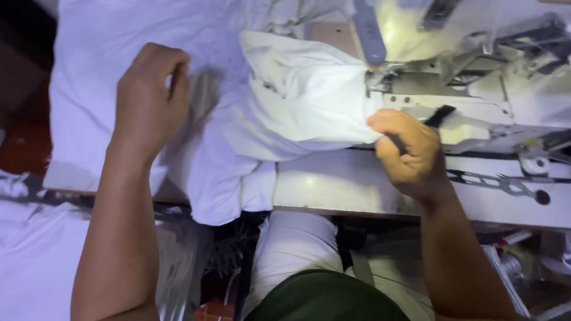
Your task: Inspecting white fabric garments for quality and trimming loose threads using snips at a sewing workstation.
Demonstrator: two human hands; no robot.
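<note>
A white garment [295, 101] lies bunched on the sewing table, one end fed under the head of an industrial sewing machine [483, 72]. My left hand [148, 96] rests on the cloth at the left, fingers curled and pinching a fold. My right hand [407, 151] sits at the machine's front, closed around a small black tool [439, 115] and touching the garment's edge near the needle area [375, 77]. The machine's lamp lights the cloth brightly there.
More white fabric [23, 259] is piled at the lower left, and more lies spread across the table's far side [115, 26]. The pale table edge [339, 190] runs in front of me. My lap and a dark green shirt [319, 302] show below. Machine parts crowd the right.
</note>
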